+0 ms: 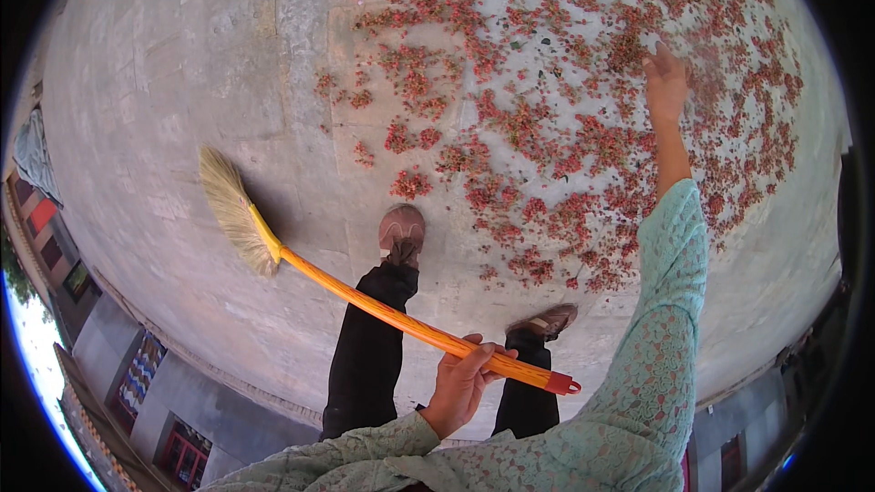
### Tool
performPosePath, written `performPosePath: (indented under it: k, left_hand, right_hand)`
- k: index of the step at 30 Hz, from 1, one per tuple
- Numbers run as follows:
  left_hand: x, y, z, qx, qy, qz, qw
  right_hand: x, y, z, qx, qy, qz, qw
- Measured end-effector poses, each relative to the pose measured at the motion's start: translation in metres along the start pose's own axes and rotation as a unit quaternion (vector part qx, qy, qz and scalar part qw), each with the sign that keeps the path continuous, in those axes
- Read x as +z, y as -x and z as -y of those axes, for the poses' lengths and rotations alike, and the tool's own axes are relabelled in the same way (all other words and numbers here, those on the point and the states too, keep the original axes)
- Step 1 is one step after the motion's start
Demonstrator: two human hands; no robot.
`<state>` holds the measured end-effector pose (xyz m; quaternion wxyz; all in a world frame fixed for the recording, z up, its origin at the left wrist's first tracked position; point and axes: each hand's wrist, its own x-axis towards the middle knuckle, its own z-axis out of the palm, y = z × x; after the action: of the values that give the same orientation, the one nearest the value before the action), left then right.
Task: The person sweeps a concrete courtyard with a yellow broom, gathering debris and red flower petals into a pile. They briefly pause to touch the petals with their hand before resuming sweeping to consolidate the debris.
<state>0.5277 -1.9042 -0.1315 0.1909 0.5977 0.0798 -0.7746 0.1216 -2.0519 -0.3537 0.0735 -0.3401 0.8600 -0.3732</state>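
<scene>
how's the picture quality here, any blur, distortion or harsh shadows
Head view: strong fisheye, the buildings bend along the dark rim; daylight is soft, with only a faint shadow beside the broom; the right hand looks slightly motion-blurred over the red bits; the left hand is sharp.

Bright even daylight; soft shadows; strong fisheye bending at rim

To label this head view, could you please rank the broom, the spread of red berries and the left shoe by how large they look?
1. Spread of red berries
2. Broom, held in the left hand
3. Left shoe

The broom is nearer the camera, yet the order is clear.
</scene>
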Motion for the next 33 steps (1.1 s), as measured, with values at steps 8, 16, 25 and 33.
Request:
performPosePath:
  k: [8, 16, 25, 33]
  left_hand:
    - [0.003, -0.002, -0.004, -0.013, -0.011, -0.006, 1.000]
    - [0.001, -0.004, -0.005, -0.008, 0.002, 0.001, 1.000]
    - [0.002, -0.005, -0.009, -0.010, 0.011, -0.004, 1.000]
    - [0.001, -0.005, -0.013, -0.017, 0.020, 0.004, 1.000]
  right_hand:
    - [0.041, -0.001, 0.001, -0.070, 0.268, 0.011, 0.961]
    - [0.000, -0.004, 0.025, 0.040, -0.071, -0.065, 0.995]
    - [-0.020, 0.004, 0.028, 0.197, -0.422, -0.078, 0.882]
    - [0.011, -0.010, 0.030, 0.213, -0.367, 0.076, 0.902]
